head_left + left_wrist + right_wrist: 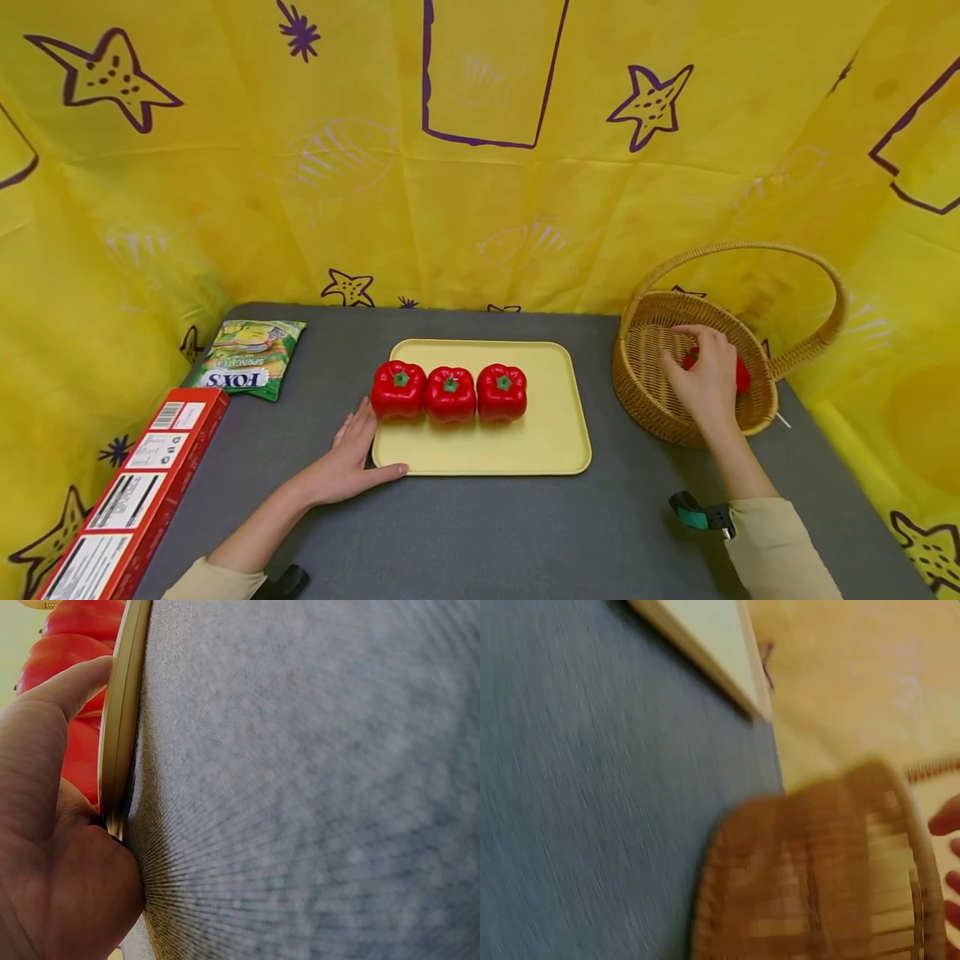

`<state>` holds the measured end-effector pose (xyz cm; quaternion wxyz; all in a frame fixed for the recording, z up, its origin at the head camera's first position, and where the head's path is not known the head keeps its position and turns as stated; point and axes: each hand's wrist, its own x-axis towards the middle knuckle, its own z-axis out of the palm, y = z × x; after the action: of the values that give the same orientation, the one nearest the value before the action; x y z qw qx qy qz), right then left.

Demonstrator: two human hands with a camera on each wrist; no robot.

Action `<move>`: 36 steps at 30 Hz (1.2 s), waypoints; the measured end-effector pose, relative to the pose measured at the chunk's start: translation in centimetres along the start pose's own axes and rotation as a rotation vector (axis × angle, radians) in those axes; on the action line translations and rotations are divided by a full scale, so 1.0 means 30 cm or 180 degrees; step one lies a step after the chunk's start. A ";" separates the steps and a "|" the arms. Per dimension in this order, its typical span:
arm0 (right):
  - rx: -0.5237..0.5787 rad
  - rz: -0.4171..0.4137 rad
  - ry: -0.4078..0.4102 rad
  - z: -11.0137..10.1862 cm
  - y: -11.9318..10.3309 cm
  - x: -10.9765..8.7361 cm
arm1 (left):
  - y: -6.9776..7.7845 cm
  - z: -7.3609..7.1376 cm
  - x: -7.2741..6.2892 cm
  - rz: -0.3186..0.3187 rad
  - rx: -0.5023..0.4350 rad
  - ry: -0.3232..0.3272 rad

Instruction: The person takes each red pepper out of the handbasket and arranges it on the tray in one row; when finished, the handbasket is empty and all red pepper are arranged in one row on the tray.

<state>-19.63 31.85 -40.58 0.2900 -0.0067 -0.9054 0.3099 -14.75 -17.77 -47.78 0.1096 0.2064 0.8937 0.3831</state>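
Note:
Three red bell peppers (pixel 450 395) stand in a row on a pale yellow tray (pixel 551 450). My left hand (pixel 347 462) lies at the tray's left end, fingers extended beside the leftmost pepper and thumb on the near rim. The left wrist view shows that thumb (pixel 75 686) against the tray edge. Over the wicker basket (pixel 626 387) is my right hand (pixel 708 379), thumb and fingers apart and gently curved. Another red item (pixel 742 377) with a bit of green lies in the basket, partly hidden behind that hand. In the right wrist view only fingertips (pixel 949 817) show, past the blurred basket rim.
A green Fox's packet (pixel 251 358) lies at the back left of the grey table. In front of it is a long red and white box (pixel 127 500). The basket's tall handle (pixel 836 308) arches over its right side. A yellow cloth (pixel 480 208) hangs behind.

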 end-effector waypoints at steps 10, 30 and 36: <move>-0.0839 0.0237 -0.0890 -0.082 0.109 0.042 | -0.004 0.001 0.002 0.0001 -0.0008 -0.0015; -0.1036 0.0412 -0.2207 -0.155 0.189 0.179 | -0.003 -0.002 0.005 -0.0043 0.0013 -0.0018; -0.1079 0.0426 -0.2355 -0.168 0.194 0.188 | -0.002 0.002 0.005 0.0002 0.0028 -0.0008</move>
<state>-22.64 40.43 -37.69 -0.0810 -0.0013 -0.9844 0.1560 -14.88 -17.69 -47.86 0.1096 0.2077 0.8951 0.3789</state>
